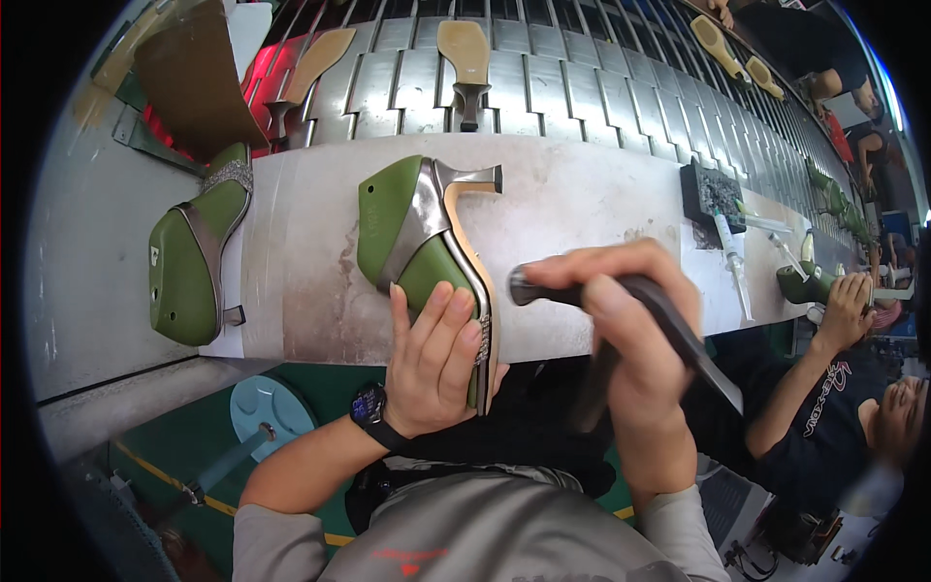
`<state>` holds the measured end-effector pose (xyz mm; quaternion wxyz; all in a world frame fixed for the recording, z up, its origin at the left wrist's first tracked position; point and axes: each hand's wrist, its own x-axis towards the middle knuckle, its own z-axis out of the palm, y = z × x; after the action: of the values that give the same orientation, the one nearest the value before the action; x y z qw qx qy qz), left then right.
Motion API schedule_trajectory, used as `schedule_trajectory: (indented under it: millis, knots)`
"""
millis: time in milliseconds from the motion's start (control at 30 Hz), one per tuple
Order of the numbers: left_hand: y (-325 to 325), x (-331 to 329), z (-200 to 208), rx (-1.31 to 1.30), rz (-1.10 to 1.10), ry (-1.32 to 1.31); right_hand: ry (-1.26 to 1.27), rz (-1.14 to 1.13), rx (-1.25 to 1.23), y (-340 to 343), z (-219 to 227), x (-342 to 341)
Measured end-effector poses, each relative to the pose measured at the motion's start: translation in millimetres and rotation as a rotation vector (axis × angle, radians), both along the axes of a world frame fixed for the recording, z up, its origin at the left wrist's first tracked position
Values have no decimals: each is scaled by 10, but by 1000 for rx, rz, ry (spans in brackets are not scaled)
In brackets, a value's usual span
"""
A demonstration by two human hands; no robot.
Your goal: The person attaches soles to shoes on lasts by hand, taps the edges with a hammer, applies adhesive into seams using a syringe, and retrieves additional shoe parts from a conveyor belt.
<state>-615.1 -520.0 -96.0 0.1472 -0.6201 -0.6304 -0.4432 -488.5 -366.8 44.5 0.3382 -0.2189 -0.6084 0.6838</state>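
A high-heeled sandal (423, 218) with shiny pewter straps, a tan sole edge and a glittery toe band lies on its side on a green shoe last (383, 211). Its heel points away to the right. My left hand (433, 364) wraps around the toe part, fingers on top, pressing it at the worktable's near edge. In my right hand (635, 325) is a dark metal hammer (524, 288), its round face turned toward the sole and a small gap from it. The hammer's lower part is blurred.
Another sandal on a green last (184, 267) lies at the left of the worktable (310, 320). Beyond runs a slatted metal conveyor (407, 78) with a tan insole with heel (465, 58). At right are a black box (713, 194), syringes (734, 257) and a co-worker's hand (849, 310).
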Motion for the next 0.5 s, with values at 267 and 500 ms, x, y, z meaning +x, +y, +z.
schedule_trajectory:
  millis: [267,500]
  knots:
    - [2,-7,18,17,-3,8,38,54,-94,-247,-167,18]
    - [-6,-11,80,-32,-17,89,18,37,121,-392,17,218]
